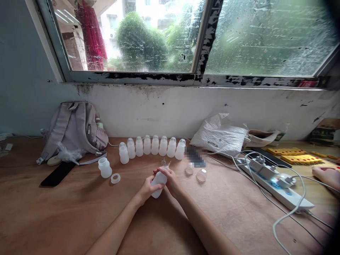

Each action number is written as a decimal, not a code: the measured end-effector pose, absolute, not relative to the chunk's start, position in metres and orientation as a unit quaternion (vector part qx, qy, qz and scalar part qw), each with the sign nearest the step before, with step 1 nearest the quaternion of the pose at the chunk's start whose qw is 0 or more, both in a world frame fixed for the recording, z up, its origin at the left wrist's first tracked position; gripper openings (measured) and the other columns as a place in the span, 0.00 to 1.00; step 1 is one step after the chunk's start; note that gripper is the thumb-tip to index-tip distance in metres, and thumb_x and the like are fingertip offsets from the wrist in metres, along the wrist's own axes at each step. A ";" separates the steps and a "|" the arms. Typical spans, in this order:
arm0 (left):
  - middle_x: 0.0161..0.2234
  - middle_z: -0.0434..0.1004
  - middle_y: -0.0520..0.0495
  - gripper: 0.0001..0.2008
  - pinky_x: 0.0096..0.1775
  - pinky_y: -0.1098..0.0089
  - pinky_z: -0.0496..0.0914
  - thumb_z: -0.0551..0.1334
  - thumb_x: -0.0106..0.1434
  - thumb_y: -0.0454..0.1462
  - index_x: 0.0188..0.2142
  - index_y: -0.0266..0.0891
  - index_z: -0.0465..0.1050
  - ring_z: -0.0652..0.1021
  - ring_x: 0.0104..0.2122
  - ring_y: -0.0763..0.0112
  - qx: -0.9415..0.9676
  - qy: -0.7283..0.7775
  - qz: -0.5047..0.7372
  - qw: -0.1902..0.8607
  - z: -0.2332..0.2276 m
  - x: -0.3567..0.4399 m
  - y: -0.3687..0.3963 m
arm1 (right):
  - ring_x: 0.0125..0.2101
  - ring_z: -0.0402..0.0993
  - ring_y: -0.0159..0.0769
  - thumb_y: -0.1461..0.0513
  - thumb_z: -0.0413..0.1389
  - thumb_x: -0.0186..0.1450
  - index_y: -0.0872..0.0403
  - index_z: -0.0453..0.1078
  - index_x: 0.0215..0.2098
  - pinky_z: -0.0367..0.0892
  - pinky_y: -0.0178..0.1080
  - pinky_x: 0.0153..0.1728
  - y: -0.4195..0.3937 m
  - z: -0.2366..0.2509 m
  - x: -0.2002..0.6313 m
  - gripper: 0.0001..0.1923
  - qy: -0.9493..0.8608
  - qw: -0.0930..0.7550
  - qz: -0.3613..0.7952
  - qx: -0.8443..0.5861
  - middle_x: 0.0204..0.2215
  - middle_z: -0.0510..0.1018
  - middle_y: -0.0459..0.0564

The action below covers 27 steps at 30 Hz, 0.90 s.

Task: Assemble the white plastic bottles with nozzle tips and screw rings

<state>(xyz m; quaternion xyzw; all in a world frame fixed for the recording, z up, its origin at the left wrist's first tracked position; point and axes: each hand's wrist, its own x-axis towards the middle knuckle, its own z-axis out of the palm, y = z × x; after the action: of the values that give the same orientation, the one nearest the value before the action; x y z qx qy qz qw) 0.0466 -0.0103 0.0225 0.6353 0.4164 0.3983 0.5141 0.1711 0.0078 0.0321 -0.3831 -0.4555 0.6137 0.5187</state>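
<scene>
Here both hands clasp tilted white bottle, fingers wrapped.

Both hands meet mid-table — fingers curled, forearms converging.

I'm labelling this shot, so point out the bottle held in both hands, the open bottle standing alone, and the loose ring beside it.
Held bottle [158, 181]: head view, on its white body between the hands.
Open bottle [105, 168]: head view, mid-body.
Loose ring [115, 178]: head view, on its rim.
</scene>
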 end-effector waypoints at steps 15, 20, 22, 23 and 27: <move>0.27 0.70 0.46 0.17 0.26 0.73 0.64 0.61 0.50 0.44 0.33 0.32 0.68 0.71 0.26 0.70 0.535 0.382 0.379 0.651 0.038 0.052 -0.020 | 0.31 0.72 0.42 0.55 0.54 0.52 0.54 0.63 0.29 0.65 0.36 0.22 0.004 0.043 0.173 0.11 -0.424 0.519 0.641 -0.374 0.33 0.76 0.53; 0.29 0.73 0.48 0.14 0.29 0.73 0.64 0.60 0.51 0.42 0.35 0.35 0.69 0.72 0.29 0.69 0.655 0.455 0.424 0.430 0.037 0.059 -0.026 | 0.35 0.71 0.42 0.56 0.56 0.51 0.54 0.63 0.28 0.65 0.39 0.30 0.005 0.045 0.173 0.12 -0.448 0.538 0.612 -0.370 0.30 0.76 0.52; 0.30 0.73 0.48 0.16 0.29 0.73 0.64 0.59 0.52 0.42 0.39 0.37 0.68 0.72 0.28 0.69 0.676 0.457 0.428 0.389 0.036 0.057 -0.027 | 0.35 0.71 0.41 0.55 0.56 0.52 0.54 0.63 0.29 0.65 0.38 0.31 0.005 0.047 0.175 0.12 -0.485 0.522 0.594 -0.373 0.32 0.76 0.51; 0.30 0.73 0.48 0.17 0.29 0.73 0.64 0.58 0.52 0.43 0.41 0.38 0.67 0.72 0.27 0.69 0.683 0.458 0.431 0.372 0.035 0.056 -0.027 | 0.35 0.71 0.41 0.54 0.56 0.52 0.54 0.64 0.29 0.65 0.38 0.32 0.005 0.048 0.175 0.12 -0.507 0.517 0.577 -0.378 0.33 0.76 0.52; 0.32 0.74 0.48 0.21 0.31 0.72 0.65 0.59 0.51 0.44 0.43 0.39 0.65 0.73 0.29 0.68 0.668 0.483 0.457 0.334 0.030 0.048 -0.017 | 0.40 0.68 0.41 0.54 0.52 0.56 0.53 0.66 0.39 0.63 0.41 0.39 0.011 0.043 0.183 0.14 -0.606 0.531 0.415 -0.423 0.40 0.73 0.53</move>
<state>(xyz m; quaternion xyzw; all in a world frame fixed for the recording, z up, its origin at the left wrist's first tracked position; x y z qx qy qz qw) 0.0480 -0.0174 0.0296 0.6678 0.4832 0.4572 0.3340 0.1833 0.0113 0.0432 -0.4226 -0.6056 0.4149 0.5314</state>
